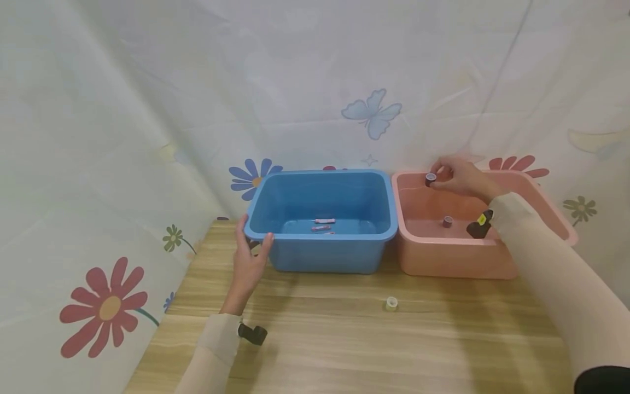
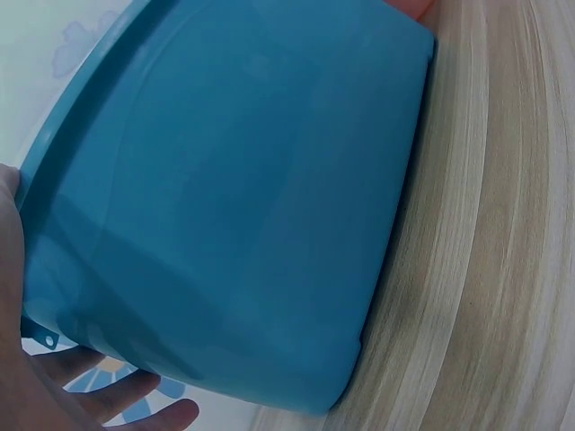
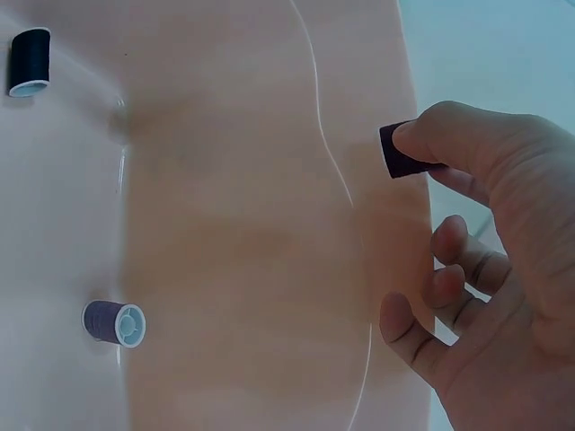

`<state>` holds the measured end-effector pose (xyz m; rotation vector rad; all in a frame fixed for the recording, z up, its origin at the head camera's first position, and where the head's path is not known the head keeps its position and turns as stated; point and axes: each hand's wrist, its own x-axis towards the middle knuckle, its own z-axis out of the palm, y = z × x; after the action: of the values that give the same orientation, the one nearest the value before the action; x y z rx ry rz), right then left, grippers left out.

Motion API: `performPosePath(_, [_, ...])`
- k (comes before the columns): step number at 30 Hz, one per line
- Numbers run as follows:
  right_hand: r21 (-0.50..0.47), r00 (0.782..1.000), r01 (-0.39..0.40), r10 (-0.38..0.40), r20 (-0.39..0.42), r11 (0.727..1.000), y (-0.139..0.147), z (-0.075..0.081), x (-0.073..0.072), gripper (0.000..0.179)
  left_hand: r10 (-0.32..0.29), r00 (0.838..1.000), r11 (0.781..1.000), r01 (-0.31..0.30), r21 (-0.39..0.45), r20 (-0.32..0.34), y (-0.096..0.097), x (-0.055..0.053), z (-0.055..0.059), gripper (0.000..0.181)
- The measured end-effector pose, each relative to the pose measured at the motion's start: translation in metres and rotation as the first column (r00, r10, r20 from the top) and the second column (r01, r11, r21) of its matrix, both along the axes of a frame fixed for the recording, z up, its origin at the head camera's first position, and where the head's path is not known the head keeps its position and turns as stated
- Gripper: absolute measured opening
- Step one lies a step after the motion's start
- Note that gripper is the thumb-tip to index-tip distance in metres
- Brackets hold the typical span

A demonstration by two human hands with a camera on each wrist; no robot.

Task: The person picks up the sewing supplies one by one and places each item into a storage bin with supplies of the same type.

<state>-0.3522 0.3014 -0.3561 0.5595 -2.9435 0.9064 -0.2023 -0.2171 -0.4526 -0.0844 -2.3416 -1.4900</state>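
Note:
My right hand [image 1: 460, 178] pinches a dark spool of thread [image 3: 404, 151] between thumb and index finger, above the pink tub near its back left corner. The other fingers are loosely bent. Inside the pink tub [image 1: 458, 260], a purple spool [image 3: 114, 323] and a black spool [image 3: 30, 61] lie apart on the floor. My left hand [image 1: 249, 268] holds the front left corner of the blue tub [image 1: 325, 254], its thumb at the front rim and its fingers along the left side. Low in the blue tub lie three slim pink-and-grey pieces [image 1: 321, 227], too small to identify.
A whitish spool [image 1: 391, 303] stands on the wooden table [image 1: 334, 339] in front of the tubs. The two tubs sit side by side, with their rims nearly touching. Behind them hangs a white curtain [image 1: 305, 82] printed with flowers and a butterfly.

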Motion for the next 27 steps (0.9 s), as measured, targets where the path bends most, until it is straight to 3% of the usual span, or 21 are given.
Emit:
performPosePath(12, [0.03,1.0,-0.024,0.024,-0.006,0.999,0.0028,-0.001,-0.0003,0.038,-0.004,1.0,1.0,0.004,0.0,0.012,0.0026,0.0024,0.0083,0.081])
performPosePath(19, [0.024,0.999,-0.033,0.034,-0.024,0.999,0.0017,0.0028,0.0021,0.037,0.005,1.0,1.0,-0.005,0.001,0.008,-0.0006,-0.0006,0.0027,0.082])
performPosePath(27, [0.024,0.999,-0.031,0.031,0.014,0.999,0.0026,0.0019,0.0034,0.04,0.004,1.0,1.0,-0.004,0.003,0.006,-0.0003,0.0009,0.002,0.082])
